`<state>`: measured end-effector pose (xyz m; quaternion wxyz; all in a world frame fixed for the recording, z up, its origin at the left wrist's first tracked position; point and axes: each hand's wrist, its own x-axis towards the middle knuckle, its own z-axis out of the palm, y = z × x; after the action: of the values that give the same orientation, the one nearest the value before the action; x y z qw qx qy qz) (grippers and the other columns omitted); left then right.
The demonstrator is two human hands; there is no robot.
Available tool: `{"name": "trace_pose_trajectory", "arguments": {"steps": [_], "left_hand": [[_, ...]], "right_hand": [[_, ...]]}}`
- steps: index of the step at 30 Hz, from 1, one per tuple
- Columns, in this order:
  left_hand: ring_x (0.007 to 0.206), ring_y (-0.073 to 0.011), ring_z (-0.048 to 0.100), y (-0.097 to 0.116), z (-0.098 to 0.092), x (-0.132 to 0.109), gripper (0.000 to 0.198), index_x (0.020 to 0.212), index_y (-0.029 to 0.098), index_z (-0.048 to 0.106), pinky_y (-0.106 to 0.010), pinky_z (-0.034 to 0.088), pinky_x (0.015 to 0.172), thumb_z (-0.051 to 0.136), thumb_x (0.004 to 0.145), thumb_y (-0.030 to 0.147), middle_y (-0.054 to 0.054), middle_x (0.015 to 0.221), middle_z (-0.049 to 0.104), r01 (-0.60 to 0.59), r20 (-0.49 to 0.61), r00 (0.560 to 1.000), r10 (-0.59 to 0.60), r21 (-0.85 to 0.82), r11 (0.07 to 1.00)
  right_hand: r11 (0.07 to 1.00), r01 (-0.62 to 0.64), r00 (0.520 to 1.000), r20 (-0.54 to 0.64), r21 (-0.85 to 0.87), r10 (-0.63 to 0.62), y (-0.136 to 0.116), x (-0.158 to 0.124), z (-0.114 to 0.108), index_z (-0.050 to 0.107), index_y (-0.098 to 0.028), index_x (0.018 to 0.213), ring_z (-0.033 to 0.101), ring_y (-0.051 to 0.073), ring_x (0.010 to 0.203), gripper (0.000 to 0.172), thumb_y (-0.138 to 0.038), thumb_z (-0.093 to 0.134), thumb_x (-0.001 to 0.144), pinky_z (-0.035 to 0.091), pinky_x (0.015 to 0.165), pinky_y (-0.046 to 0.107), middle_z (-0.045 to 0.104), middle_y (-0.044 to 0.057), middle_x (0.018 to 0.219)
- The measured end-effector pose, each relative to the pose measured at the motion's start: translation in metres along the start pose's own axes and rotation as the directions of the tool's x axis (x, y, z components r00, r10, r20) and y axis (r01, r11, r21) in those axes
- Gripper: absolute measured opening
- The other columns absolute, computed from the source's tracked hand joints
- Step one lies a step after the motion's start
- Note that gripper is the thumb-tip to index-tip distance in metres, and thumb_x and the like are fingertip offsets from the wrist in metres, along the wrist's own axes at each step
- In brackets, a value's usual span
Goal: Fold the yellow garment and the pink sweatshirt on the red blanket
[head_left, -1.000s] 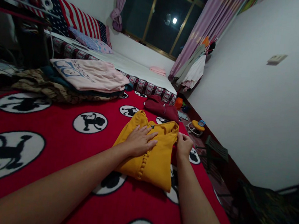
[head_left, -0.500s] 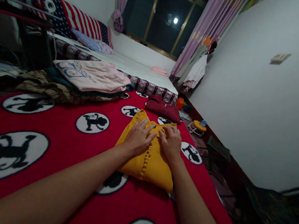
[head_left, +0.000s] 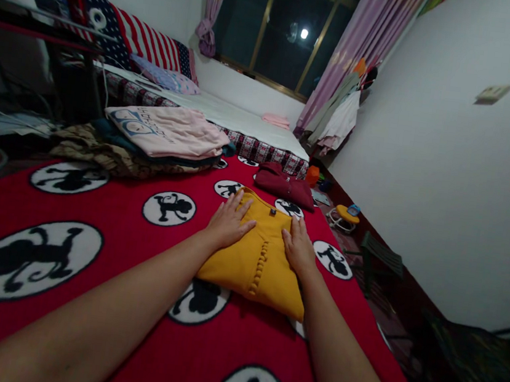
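Note:
A folded yellow garment with a row of buttons lies on a red blanket printed with black-and-white cartoon circles. My left hand rests flat on the garment's left side, fingers spread. On its right edge my right hand presses down, fingers stretched out. Both hands hold nothing.
A dark red garment lies just beyond the yellow one. At the left a pile of folded clothes with a pink top sits on the blanket. A second bed, a window, curtains, a small stool and a white wall are further off.
My right hand left the garment's right corner, moved onto its top, then slid out to its right side. My left hand slid to the left. The garment now lies flatter.

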<state>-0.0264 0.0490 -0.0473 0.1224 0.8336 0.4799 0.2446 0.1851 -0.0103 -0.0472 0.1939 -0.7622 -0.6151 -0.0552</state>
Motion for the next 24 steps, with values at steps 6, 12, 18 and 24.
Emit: {"name": "trace_pose_trajectory", "arguments": {"steps": [6, 12, 18, 24], "left_hand": [[0.111, -0.0316, 0.06, 0.003, -0.015, -0.003, 0.057, 0.142, 0.018, 0.037, -0.042, 0.046, 0.093, 0.044, 0.092, 0.045, -0.017, 0.119, 0.064, 0.24, -0.217, 0.95, -0.223, 0.056, 0.969], [0.104, -0.0364, 0.064, 0.004, -0.026, 0.003, 0.066, 0.133, 0.019, 0.046, -0.045, 0.049, 0.085, 0.062, 0.077, 0.051, -0.016, 0.112, 0.068, 0.251, -0.034, 0.967, -0.251, -0.011, 0.968], [0.101, -0.0192, 0.063, -0.001, -0.028, 0.018, 0.066, 0.135, 0.023, 0.043, -0.03, 0.049, 0.09, 0.065, 0.074, 0.018, -0.004, 0.115, 0.065, -0.107, -0.31, 0.95, -0.026, -0.405, 0.908], [0.103, -0.0214, 0.062, -0.027, -0.029, 0.023, 0.058, 0.134, 0.016, 0.05, -0.031, 0.048, 0.092, 0.062, 0.077, 0.022, -0.012, 0.12, 0.062, 0.104, -0.312, 0.931, -0.191, -0.275, 0.956]], "right_hand": [[0.982, -0.185, 0.965, -0.184, 0.027, 0.187, -0.011, -0.008, -0.017, 0.039, -0.013, 0.141, 0.055, 0.033, 0.119, 0.061, -0.048, 0.042, 0.091, 0.045, 0.09, 0.042, 0.047, 0.021, 0.139], [0.965, -0.254, 0.966, 0.054, 0.065, 0.251, -0.008, 0.0, -0.032, 0.049, -0.014, 0.132, 0.063, 0.036, 0.102, 0.071, -0.051, 0.065, 0.074, 0.046, 0.085, 0.045, 0.066, 0.02, 0.111], [0.769, 0.061, 0.945, -0.286, 0.637, 0.162, 0.005, 0.02, -0.022, 0.055, -0.015, 0.121, 0.065, 0.023, 0.091, 0.053, -0.034, 0.061, 0.071, 0.05, 0.081, 0.034, 0.069, 0.011, 0.105], [0.831, -0.08, 0.902, -0.315, 0.551, 0.295, 0.019, 0.025, -0.016, 0.048, -0.008, 0.13, 0.054, 0.028, 0.116, 0.066, -0.029, 0.061, 0.068, 0.042, 0.098, 0.042, 0.054, 0.022, 0.131]]}}
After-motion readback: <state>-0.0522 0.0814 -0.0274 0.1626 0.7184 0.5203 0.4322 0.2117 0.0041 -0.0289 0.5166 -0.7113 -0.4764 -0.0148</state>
